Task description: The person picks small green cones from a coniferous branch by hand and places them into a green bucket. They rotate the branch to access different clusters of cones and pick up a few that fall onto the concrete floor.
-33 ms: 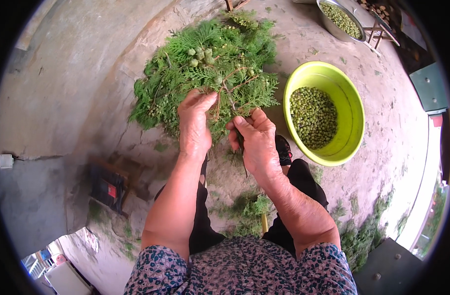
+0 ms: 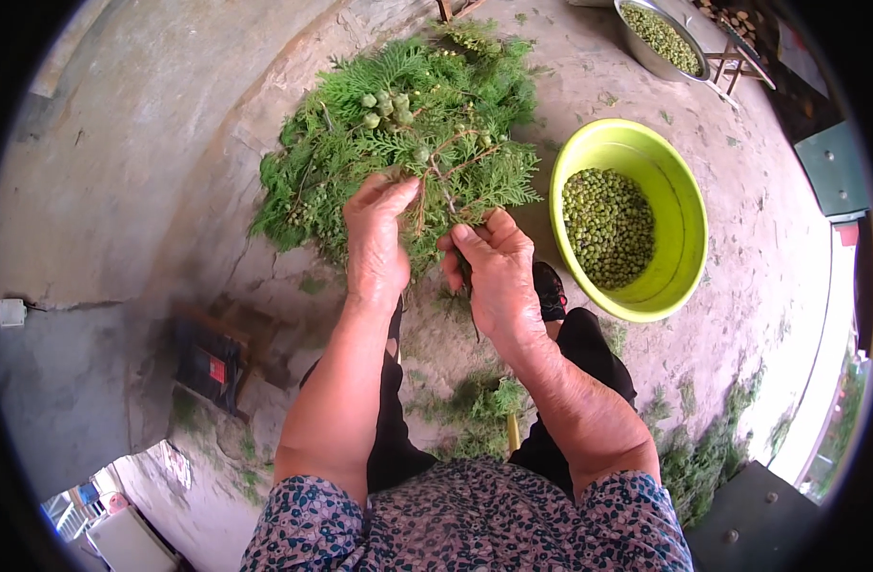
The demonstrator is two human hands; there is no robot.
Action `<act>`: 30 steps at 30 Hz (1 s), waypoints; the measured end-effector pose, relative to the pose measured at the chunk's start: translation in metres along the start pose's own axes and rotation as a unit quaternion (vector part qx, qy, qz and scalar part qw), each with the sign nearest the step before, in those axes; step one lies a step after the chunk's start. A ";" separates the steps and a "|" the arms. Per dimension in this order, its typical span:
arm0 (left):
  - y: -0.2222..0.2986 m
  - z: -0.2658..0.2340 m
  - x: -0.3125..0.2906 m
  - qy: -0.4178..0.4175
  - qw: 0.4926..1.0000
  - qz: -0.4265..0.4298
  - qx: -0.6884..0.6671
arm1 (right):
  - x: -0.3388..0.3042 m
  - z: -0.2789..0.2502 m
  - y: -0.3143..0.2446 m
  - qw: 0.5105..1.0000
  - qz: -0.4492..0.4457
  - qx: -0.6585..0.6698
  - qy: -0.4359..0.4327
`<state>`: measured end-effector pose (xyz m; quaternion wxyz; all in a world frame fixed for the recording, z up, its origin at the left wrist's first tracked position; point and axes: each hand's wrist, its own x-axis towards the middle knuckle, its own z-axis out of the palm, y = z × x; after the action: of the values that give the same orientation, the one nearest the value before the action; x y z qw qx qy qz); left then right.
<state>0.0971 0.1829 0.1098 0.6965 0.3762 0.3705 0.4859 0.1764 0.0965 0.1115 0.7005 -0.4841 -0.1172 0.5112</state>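
Observation:
My right hand (image 2: 497, 262) pinches the brown stem of a leafy conifer branch (image 2: 444, 186) between thumb and fingers, and a thin dark stem end hangs below the hand. At the branch's left side is my left hand (image 2: 379, 234), its fingers curled and closed by the side twigs; what lies between its fingertips is hidden. Pale green cones (image 2: 389, 107) sit in a cluster just beyond both hands. Under and behind the branch spreads a heap of green conifer sprigs (image 2: 308, 181) on the floor.
To the right stands a lime-green basin (image 2: 682, 210) partly filled with small green cones (image 2: 608, 229). A metal bowl (image 2: 637, 59) of similar cones rests at the far right by a wooden stand (image 2: 737, 67). Loose sprigs (image 2: 708, 458) litter the floor. A dark box-like object (image 2: 208, 367) is at left.
The cone cluster has shifted very slightly to the left. Both hands keep nearly the same place and grip.

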 end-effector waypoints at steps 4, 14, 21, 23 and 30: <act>0.004 -0.007 -0.002 -0.021 0.999 -0.023 -0.019 | 0.000 0.003 0.004 1.000 -0.002 -0.008 0.002; 0.011 -0.006 -0.005 -0.067 0.993 -0.082 -0.055 | -0.001 0.003 0.004 0.999 0.030 -0.015 0.001; 0.011 0.002 -0.003 -0.048 0.998 -0.036 -0.007 | 0.000 0.001 -0.002 0.997 0.039 0.046 0.041; 0.010 -0.006 0.005 -0.070 0.997 -0.006 0.019 | 0.003 -0.002 -0.003 0.996 0.044 0.053 0.048; 0.025 -0.009 0.011 -0.219 0.962 0.006 -0.165 | 0.002 -0.007 -0.010 0.992 0.044 0.084 0.080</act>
<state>0.0818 0.2006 0.1262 0.8099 0.3554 0.1210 0.4506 0.1881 0.0943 0.1155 0.7227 -0.4679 0.0039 0.5087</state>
